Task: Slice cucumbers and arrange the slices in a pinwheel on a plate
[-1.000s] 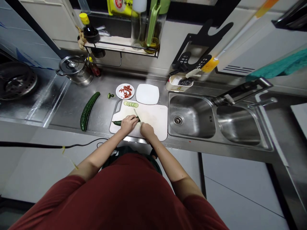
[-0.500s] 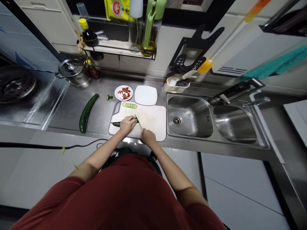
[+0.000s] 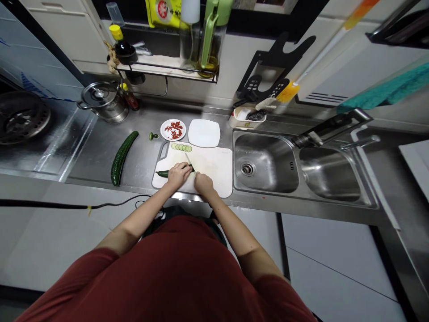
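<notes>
A cucumber (image 3: pixel 162 173) lies across the white cutting board (image 3: pixel 217 172), pressed down by my left hand (image 3: pixel 178 175), whose fingers are closed round its right part. My right hand (image 3: pixel 203 183) is closed on the handle of a knife (image 3: pixel 189 160); the blade crosses the cucumber's right end, just beside my left fingertips. Several thin cucumber slices (image 3: pixel 181 147) overlap in a row near the board's top left. Behind the board are a round plate (image 3: pixel 163 133) with chopped red pieces and a square white plate (image 3: pixel 204 133).
A whole cucumber (image 3: pixel 122 158) and small green end pieces (image 3: pixel 153 136) lie left of the board. Further back stands a lidded steel pot (image 3: pixel 103 103). A double sink (image 3: pixel 268 161) is at the right, and a rack (image 3: pixel 167 70) with bottles hangs above.
My right hand has moved slightly left and away from my body with the knife, whose tip now reaches further up the board. My left hand stays on the cucumber.
</notes>
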Demonstrator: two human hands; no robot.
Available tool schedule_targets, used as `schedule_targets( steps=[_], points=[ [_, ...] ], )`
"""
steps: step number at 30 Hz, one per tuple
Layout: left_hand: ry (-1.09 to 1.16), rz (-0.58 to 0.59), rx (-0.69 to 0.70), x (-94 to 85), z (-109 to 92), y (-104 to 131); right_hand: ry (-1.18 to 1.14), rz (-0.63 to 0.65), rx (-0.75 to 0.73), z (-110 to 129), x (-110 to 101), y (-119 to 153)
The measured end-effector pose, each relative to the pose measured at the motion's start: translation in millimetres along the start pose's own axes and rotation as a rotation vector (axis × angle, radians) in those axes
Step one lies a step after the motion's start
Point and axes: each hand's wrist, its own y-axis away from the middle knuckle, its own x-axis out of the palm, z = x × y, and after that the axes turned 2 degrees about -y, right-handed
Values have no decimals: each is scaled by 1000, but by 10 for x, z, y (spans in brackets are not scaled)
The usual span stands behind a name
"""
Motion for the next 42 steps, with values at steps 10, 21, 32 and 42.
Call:
schedule_targets(
  steps=[10, 21, 32, 42],
  points=[
    [-24, -4, 1, -13, -4, -1, -24, -32, -10, 76, -56, -116],
    [2, -6, -5, -7, -5, -3, 16, -3, 13, -67, 76, 114],
    [3, -8, -8, 7, 1, 0, 21, 42, 41, -156, 130, 335],
    [-9, -8, -3, 14, 13, 3, 15, 51, 68, -218, 154, 525]
  ],
)
